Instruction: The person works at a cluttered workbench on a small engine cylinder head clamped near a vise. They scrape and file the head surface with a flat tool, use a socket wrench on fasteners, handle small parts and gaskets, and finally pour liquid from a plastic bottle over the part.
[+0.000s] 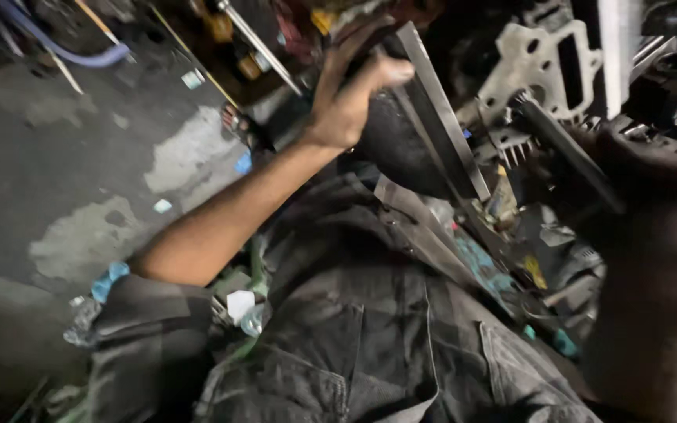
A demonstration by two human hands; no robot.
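Clutter is crowding the scene: a pale gasket plate (538,66) with holes is lying at one o'clock, a finned metal part (511,145) is sitting just below it, and a purple hose (64,47) is curving across the concrete floor (48,157) at ten o'clock; a dark shirt (370,329) is filling the lower middle and covering whatever is lying beneath. The right hand (652,204) is blurring into shadow at three o'clock, its grip closing round a dark handle (566,153), whose far end is hard to make out. The left hand (350,94) is reaching to twelve o'clock, fingers spread open against a dark rounded part (393,149); a flat steel bar (440,110) is running beside it, its long axis pointing from twelve towards five o'clock.
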